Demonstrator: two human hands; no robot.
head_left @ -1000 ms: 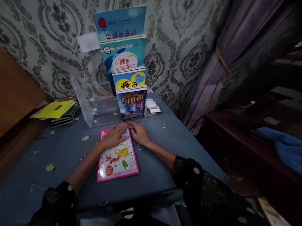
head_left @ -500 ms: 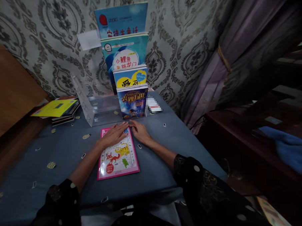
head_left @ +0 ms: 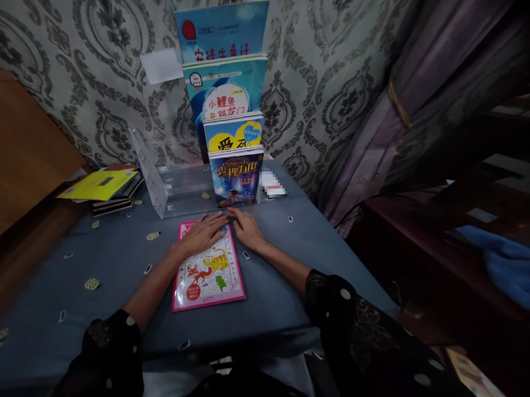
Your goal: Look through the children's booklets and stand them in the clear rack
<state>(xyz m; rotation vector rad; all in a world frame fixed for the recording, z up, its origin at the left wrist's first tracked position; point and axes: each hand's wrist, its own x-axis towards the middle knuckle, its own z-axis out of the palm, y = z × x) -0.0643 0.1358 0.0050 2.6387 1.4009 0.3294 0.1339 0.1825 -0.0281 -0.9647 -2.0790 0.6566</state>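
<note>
A pink-bordered children's book point(head_left: 210, 291) with a fox and a striped cat on its cover lies flat on the table. My left hand point(head_left: 204, 233) rests flat across the book's upper part, fingers stretched out. My right hand point(head_left: 247, 228) lies just past the book's upper right corner, with its fingers extended and their tips close to those of the left. Right behind the hands stands a dark blue book point(head_left: 235, 179), its cover title upside down, in the front tier of a clear acrylic stand point(head_left: 152, 174).
Behind it rise a yellow and blue book point(head_left: 220, 133), a teal book point(head_left: 194, 96) and a taller blue book point(head_left: 222, 30). A stack of books topped by a yellow one point(head_left: 95, 185) lies at the left. A blue cloth point(head_left: 509, 270) hangs over dark furniture at the right.
The view has shifted slightly, so the stand and books appear a little further right. Both hands keep nearly the same place and pose by the pink-bordered book.
</note>
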